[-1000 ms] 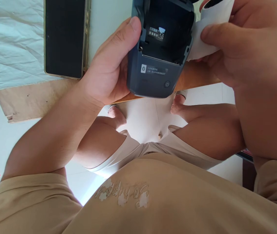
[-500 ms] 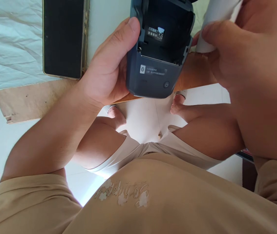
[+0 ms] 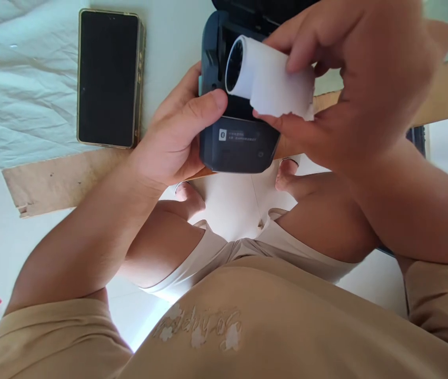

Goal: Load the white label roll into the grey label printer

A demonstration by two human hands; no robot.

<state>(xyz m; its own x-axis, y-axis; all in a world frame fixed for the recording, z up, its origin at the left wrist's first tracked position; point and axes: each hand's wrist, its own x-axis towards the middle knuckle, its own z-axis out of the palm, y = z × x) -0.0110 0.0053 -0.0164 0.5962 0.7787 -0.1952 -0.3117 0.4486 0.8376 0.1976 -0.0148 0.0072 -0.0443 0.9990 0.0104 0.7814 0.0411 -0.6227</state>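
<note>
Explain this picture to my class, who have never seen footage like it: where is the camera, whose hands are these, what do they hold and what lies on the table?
The camera sits on a person's head and looks down, so you see their own arms, beige shirt and knees. The left hand grips a small dark printer with its lid open, held at the table's edge. The right hand pinches a white paper roll just over the printer's open compartment; whether it touches the inside cannot be told. On the table a dark phone lies screen up, on a pale crumpled sheet.
</note>
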